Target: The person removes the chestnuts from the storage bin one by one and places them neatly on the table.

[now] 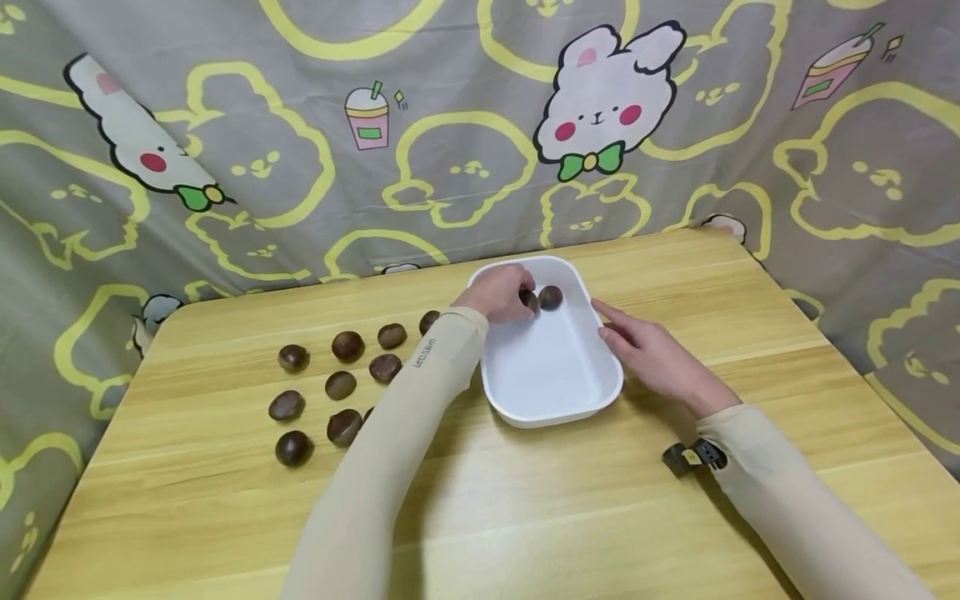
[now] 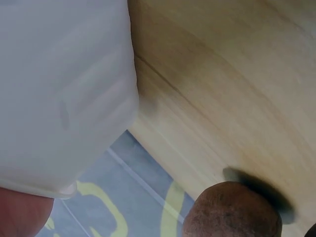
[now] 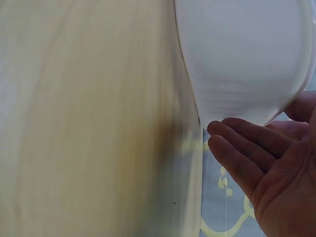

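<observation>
My left hand (image 1: 501, 292) reaches over the white plastic tray (image 1: 551, 415) and pinches a brown chestnut (image 1: 530, 302) just inside the far end. Beside it, another chestnut (image 1: 551, 297) lies on the tray floor. My right hand (image 1: 660, 358) touches the tray's right side from outside, and its fingers look fairly straight against the wall in the right wrist view. The left wrist view has the tray's outer wall (image 2: 64, 89) at upper left and a chestnut (image 2: 234, 212) on the table below. Only part of the left fingertips shows there.
Several chestnuts lie in loose rows on the wooden table (image 1: 187, 517), among them a dark one (image 1: 294, 448) nearest the front left. The left sleeve (image 1: 390, 442) partly hides others. A patterned curtain (image 1: 465, 83) hangs behind the table's far edge.
</observation>
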`<state>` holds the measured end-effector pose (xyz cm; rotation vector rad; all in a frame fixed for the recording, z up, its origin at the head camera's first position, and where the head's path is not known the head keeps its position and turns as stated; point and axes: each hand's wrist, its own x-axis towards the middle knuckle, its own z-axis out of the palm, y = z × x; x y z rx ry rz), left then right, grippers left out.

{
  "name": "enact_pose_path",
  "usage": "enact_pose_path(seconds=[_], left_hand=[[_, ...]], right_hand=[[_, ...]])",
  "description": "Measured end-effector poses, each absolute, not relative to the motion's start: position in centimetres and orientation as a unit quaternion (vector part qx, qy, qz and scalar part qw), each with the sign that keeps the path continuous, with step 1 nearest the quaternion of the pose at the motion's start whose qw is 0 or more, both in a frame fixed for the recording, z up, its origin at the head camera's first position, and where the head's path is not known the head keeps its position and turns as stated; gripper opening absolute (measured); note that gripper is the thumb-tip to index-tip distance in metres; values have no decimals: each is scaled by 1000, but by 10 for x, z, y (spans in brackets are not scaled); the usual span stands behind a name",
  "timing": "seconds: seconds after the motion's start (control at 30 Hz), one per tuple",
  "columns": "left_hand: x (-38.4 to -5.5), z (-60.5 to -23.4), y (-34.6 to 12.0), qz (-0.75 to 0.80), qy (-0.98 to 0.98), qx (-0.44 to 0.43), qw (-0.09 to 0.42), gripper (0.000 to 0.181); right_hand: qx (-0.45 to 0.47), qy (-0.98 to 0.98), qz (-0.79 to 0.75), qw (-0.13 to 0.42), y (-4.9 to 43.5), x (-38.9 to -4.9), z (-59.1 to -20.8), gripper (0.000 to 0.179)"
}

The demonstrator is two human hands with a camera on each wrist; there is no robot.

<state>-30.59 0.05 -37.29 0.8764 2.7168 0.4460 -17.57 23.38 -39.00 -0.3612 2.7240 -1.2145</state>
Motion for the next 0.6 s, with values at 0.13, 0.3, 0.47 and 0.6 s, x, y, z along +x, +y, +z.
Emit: enact_pose_path(seconds=[0.13, 0.3, 0.47, 0.6], left_hand=[[-306, -373, -1, 162, 933, 295, 129, 43], [-304, -373, -3, 166, 934, 292, 126, 45], [-303, -373, -2, 166, 932, 301, 114, 43], [-301, -374, -2, 160, 931, 310, 108, 42]], right_hand=[[-120, 903, -407, 72, 233, -176, -390, 56], [-122, 901, -409, 74, 232, -177, -389, 56], [-121, 901, -411, 72, 232, -176, -390, 55], [-121, 901, -411, 72, 233, -176, -391, 54]])
